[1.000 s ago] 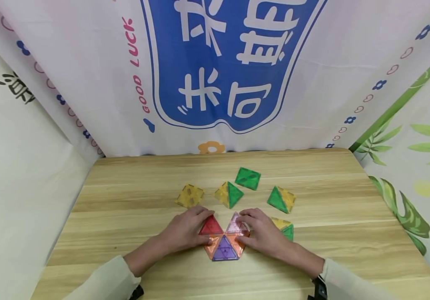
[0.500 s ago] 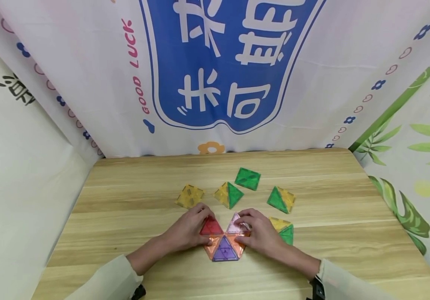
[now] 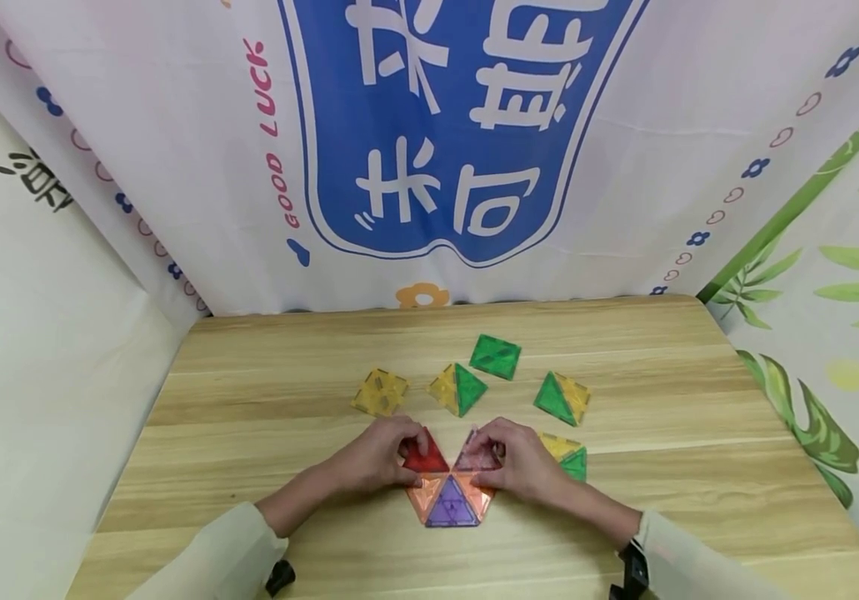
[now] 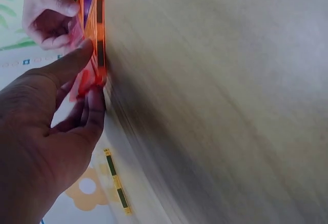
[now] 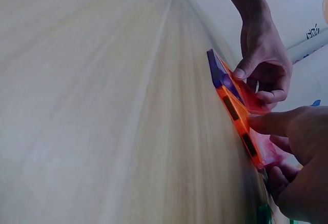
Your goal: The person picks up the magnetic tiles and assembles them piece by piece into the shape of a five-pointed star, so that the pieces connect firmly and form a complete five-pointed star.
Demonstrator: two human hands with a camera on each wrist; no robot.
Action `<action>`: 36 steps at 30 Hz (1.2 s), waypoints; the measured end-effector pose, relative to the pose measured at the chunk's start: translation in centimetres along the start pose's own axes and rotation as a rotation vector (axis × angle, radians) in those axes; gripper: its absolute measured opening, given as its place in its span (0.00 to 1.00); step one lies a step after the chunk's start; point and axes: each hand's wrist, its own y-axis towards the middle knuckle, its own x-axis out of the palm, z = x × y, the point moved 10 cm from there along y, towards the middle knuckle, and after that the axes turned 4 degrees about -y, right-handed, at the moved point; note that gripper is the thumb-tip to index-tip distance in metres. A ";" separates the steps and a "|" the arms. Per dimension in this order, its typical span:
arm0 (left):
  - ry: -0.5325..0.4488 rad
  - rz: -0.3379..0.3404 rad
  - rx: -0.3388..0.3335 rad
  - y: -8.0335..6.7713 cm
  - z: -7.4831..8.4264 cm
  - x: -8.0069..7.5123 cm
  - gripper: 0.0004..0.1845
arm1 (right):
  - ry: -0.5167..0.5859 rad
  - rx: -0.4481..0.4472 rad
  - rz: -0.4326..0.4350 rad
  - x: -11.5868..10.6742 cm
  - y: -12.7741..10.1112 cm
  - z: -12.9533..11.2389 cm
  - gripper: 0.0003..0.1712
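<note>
Five joined see-through triangular magnetic tiles lie before me in a fan. A purple triangle (image 3: 452, 505) sits at the front, an orange triangle (image 3: 426, 494) and a second orange triangle (image 3: 477, 493) flank it, and a red triangle (image 3: 427, 455) and a pink triangle (image 3: 476, 457) point away at the back. My left hand (image 3: 387, 454) pinches the left side, its thumb on the orange tile and curled fingers at the red one. My right hand (image 3: 525, 461) mirrors it, thumb on the right orange tile (image 5: 234, 110) and fingers on the pink one.
Behind lie a yellow square (image 3: 380, 392), a green square (image 3: 495, 357) and yellow-green tile pairs (image 3: 456, 389), (image 3: 562, 398). Another yellow-green piece (image 3: 571, 462) sits beside my right hand. A printed cloth (image 3: 429, 275) hangs at the table's (image 3: 264, 350) back edge.
The joined tiles have shifted slightly toward me and to the right. My left fingers have curled further over the red tile, and the right fingers have shifted on the pink one.
</note>
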 end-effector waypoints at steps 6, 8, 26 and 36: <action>-0.067 -0.060 0.014 0.2 -0.4 0.2 0.17 | 0.076 -0.062 -0.040 0.0 0.1 -0.1 0.18; -0.077 -0.055 0.021 0.2 -0.4 0.1 0.17 | 0.102 -0.080 -0.049 -0.2 0.1 -0.1 0.18; -0.347 -0.113 -0.053 0.0 -0.8 0.2 0.20 | 0.565 -0.070 -0.249 0.5 0.1 0.9 0.27; -0.536 -0.226 -0.060 0.3 -0.7 0.7 0.20 | 0.688 -0.070 -0.366 0.8 0.4 1.1 0.25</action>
